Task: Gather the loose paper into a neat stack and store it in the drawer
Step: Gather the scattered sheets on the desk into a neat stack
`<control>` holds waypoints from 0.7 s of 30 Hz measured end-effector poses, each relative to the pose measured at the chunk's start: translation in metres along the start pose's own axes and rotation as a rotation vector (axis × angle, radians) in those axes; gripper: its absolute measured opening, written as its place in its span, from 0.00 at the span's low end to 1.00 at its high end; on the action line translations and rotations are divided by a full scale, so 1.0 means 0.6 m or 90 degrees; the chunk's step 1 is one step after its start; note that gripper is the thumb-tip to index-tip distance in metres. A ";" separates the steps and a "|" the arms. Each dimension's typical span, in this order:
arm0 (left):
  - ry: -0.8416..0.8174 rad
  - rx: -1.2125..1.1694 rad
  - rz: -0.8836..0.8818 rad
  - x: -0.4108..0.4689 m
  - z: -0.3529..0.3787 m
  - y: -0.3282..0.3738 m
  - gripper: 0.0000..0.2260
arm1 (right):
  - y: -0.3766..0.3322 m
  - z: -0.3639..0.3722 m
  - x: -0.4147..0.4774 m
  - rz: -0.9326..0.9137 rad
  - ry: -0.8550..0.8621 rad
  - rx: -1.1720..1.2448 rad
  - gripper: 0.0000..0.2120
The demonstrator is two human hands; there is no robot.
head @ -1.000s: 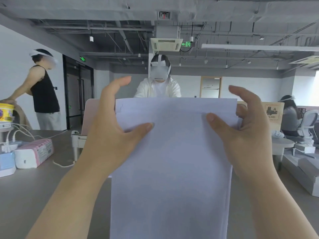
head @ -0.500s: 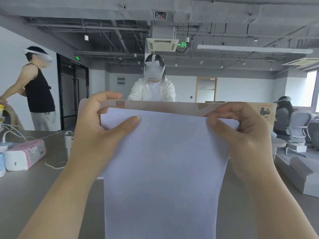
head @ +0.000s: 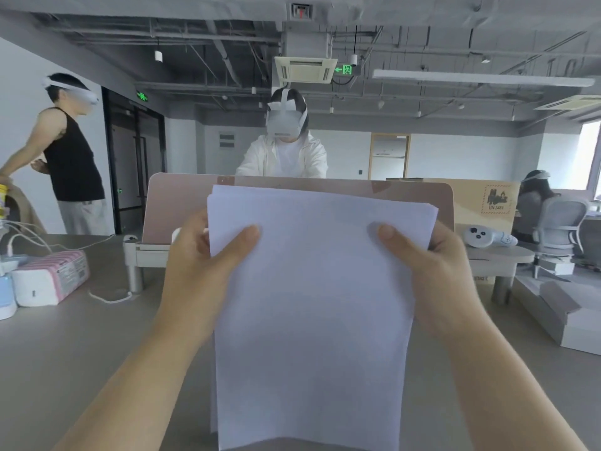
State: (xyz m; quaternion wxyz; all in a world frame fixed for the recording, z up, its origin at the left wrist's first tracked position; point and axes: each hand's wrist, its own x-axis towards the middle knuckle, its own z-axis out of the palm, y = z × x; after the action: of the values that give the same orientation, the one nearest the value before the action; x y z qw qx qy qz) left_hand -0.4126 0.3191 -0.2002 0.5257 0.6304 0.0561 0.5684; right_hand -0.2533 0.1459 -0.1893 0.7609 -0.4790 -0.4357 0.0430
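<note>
1. Far left of the paper, a person in a black vest [head: 73,157] stands side-on, wearing a white headset.
2. Nearer the camera and still left of the paper, a pink-striped tissue pack [head: 53,276] lies on the grey table [head: 81,353]. A white cable [head: 107,296] loops just beside it.
3. The left hand [head: 201,271] grips the paper's left edge. Its thumb is pressed flat on the front sheet and its fingers are curled out of sight behind.
4. The paper [head: 312,304], a white sheaf, is held upright at centre between both hands, over the table. Its top edges are uneven, with sheets stepped at the upper left corner. Whether its lower edge touches the table cannot be told.
5. Directly behind the paper rises a pink divider [head: 175,206]. Beyond that is a person in a white jacket [head: 286,154], also wearing a headset.
6. The right hand [head: 435,271] clasps the paper's right edge in the same way, with the thumb on the front and the fingers wrapped behind.
7. Right of the paper, a white controller [head: 478,237] lies on a rounded desk [head: 500,255], with a cardboard box [head: 487,203] behind it.
8. Far right of the paper, a seated person [head: 533,196] in a headset is turned away, beside a grey chair [head: 559,222].
</note>
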 end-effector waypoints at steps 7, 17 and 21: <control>-0.076 0.076 -0.268 -0.115 -0.041 -0.108 0.24 | 0.107 -0.027 -0.100 0.232 -0.046 -0.023 0.08; -0.030 0.128 -0.227 -0.136 -0.039 -0.127 0.06 | 0.124 -0.015 -0.111 0.240 -0.005 -0.013 0.07; -0.019 0.067 -0.300 -0.136 -0.038 -0.131 0.03 | 0.129 -0.011 -0.113 0.233 -0.014 -0.021 0.07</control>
State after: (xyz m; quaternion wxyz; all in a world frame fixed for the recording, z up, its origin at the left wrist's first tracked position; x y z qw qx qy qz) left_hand -0.4176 0.3129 -0.3155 0.6109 0.6346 0.2236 0.4172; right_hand -0.2631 0.1504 -0.2920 0.7272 -0.5625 -0.3503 0.1790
